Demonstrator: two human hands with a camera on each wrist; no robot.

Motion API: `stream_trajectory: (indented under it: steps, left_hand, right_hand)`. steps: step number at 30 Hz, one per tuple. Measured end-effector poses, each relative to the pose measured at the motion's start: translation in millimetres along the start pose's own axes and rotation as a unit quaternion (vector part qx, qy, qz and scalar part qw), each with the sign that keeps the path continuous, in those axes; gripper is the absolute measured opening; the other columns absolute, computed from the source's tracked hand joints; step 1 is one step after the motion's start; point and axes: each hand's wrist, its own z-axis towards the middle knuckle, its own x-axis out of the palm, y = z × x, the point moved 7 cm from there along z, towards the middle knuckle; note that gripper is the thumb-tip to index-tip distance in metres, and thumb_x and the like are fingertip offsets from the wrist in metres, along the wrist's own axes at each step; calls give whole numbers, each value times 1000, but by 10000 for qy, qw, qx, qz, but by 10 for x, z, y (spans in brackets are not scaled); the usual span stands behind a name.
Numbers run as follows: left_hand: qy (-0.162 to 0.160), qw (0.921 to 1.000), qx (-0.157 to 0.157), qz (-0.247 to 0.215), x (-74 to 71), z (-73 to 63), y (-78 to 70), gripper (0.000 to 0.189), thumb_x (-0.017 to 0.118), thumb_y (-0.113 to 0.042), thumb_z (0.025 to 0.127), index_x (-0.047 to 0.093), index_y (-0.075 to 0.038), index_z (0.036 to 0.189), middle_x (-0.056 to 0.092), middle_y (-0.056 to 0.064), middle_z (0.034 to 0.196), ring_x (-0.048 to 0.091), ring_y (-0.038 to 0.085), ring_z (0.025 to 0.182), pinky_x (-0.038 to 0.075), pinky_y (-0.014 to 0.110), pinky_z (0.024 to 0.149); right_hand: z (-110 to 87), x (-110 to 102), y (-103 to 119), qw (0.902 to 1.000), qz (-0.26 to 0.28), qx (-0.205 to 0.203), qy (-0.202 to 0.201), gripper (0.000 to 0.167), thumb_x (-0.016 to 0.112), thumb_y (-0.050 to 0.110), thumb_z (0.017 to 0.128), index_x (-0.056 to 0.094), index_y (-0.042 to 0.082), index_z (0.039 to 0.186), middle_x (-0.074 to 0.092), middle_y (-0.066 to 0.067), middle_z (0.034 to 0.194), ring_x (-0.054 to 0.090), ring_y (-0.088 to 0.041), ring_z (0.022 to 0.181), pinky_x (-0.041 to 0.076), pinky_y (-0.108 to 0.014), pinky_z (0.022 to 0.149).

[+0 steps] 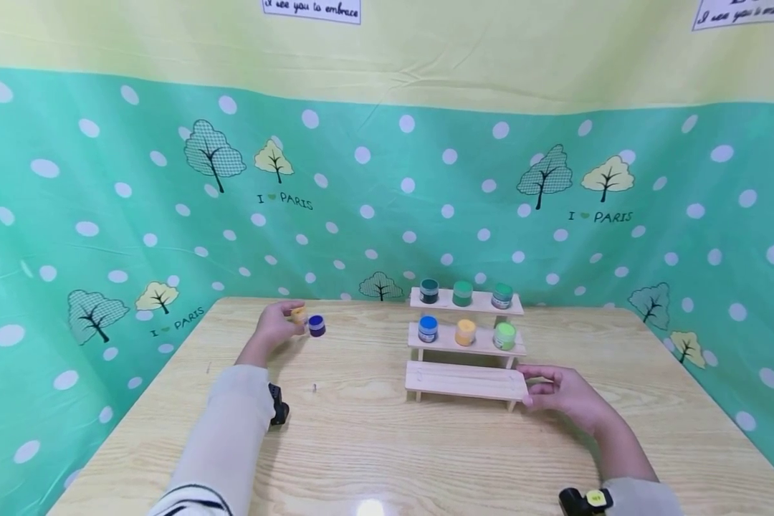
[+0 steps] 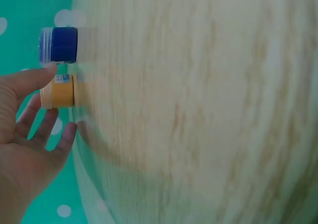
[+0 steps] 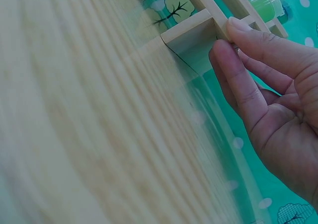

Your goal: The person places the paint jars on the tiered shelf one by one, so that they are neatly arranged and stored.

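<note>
At the table's far left, my left hand (image 1: 279, 324) has its thumb and fingers around an orange paint jar (image 2: 62, 92), partly hidden in the head view. Close beside that jar stands a dark blue paint jar (image 1: 317, 326). My right hand (image 1: 564, 393) pinches the right end of the lowest step of a wooden three-tier display stand (image 1: 464, 380). In the right wrist view, thumb and index finger meet at the corner of the stand (image 3: 188, 29). The stand's lowest step is bare.
On the top tier are a dark green jar (image 1: 428, 291) and two green jars (image 1: 462, 293). The middle tier holds a blue jar (image 1: 428, 329), a light orange jar (image 1: 465, 332) and a light green jar (image 1: 504, 336). A polka-dot curtain (image 1: 374, 165) hangs behind the wooden table (image 1: 361, 444).
</note>
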Motion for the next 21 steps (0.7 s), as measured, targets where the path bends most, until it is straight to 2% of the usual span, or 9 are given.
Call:
stream_trajectory:
  steps: [5,10,12,16,21]
  left_hand:
    - [-142,9999,75,-9,-1,11,18,61,72,9,75,55,1,133,51,25,132,48,41,120,44,47,102]
    - [-142,9997,207,5,1,15,39,53,68,15,73,60,6,125,56,27,125,56,37,110,52,40,93]
    - [-136,9998,161,-45,2,1,53,49,69,14,74,62,6,122,59,26,122,58,35,106,54,38,89]
    - [-116,9996,131,-215,2,-43,86,41,74,9,76,65,7,116,62,24,115,60,33,102,53,37,89]
    - [-95,9993,40,-367,-19,-112,110,42,77,4,76,64,5,116,62,22,112,59,32,101,51,39,91]
  right_hand:
    - [-1,-20,-22,10000,42,-42,29,74,82,10,79,44,-10,139,63,-18,118,65,-21,95,57,-30,81]
    - [-9,-32,-34,10000,27,-45,45,74,81,11,79,43,-11,139,64,-17,116,65,-20,94,56,-30,81]
    - [-15,-27,-32,10000,12,5,15,74,81,11,79,44,-10,139,64,-17,116,64,-20,94,57,-30,80]
    - [-24,-15,-25,10000,-9,90,-32,74,82,10,78,45,-9,139,65,-16,115,64,-20,94,57,-30,80]
    - [-18,-2,-2,10000,-10,30,3,74,81,9,78,43,-9,140,64,-18,115,65,-22,95,56,-30,81]
